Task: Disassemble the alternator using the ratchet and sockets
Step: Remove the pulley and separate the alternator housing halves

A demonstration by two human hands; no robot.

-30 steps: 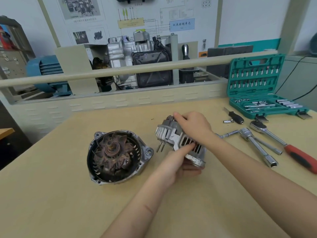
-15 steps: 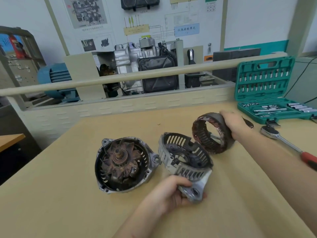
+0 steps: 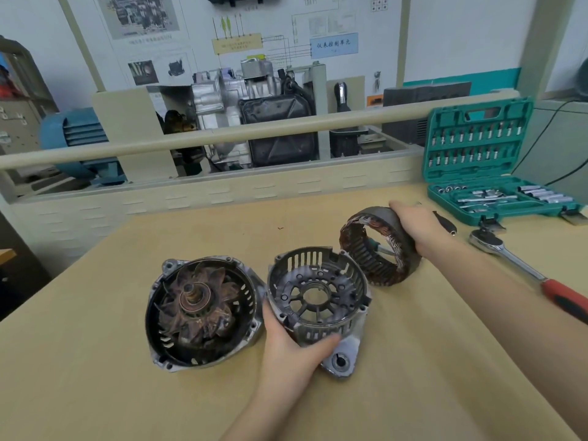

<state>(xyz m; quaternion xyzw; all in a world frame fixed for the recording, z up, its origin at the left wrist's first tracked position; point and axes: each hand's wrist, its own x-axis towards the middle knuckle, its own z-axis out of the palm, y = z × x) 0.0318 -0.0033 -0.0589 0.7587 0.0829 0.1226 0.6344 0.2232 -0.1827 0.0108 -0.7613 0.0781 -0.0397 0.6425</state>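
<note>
Three alternator parts — rotor housing (image 3: 203,310), end cover (image 3: 318,297), stator (image 3: 378,246) — one ratchet (image 3: 521,265).

head cam | single view | looks forward and down over workbench (image 3: 95,361) | close, arm's reach | wide-angle

Worktop (image 3: 95,377) tan. Rotor (image 3: 199,308) rust-brown in a black-lined silver housing (image 3: 248,278). Rear housing (image 3: 318,300) slotted grey. Stator (image 3: 378,246) dark grey, copper windings. Socket case (image 3: 477,148) teal. Ratchet (image 3: 521,265) chrome, red-black handle.
</note>
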